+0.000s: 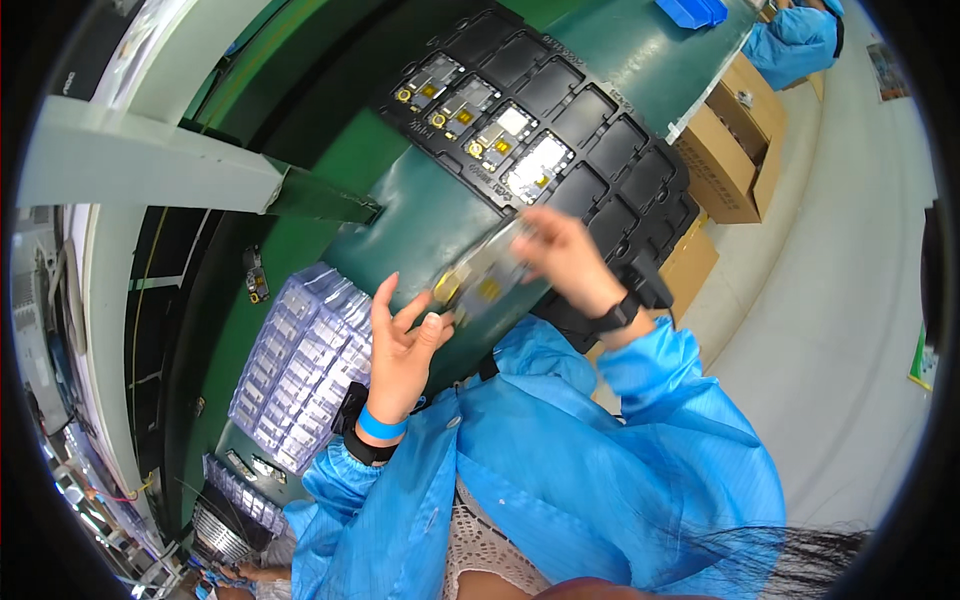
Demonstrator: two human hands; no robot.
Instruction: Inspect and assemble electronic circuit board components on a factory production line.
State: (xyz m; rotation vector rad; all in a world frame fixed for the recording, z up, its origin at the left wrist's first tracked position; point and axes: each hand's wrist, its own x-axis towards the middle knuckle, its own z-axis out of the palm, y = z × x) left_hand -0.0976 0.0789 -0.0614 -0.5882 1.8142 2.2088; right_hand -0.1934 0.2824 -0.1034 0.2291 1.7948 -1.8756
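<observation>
My right hand (565, 255) grips a phone circuit board (487, 283) by its upper right end, thumb and fingers closed on it. The board is tilted and smeared by motion, with a yellow round part at its lower left end. My left hand (400, 350) is at that end, fingers spread, fingertips close to the edge; whether they touch it I cannot make out. Beyond the hands lies a black moulded tray (590, 140) with rows of pockets. Several similar boards (500, 135) sit in its left row.
Left of my left hand stand stacked clear plastic trays (305, 365) of small parts on the green bench (400, 225). A loose board (256, 274) lies farther left, beyond a grey metal post (150, 165). Cardboard boxes (725, 160), a blue bin (692, 12) and another person's blue sleeve (790, 48) are at upper right.
</observation>
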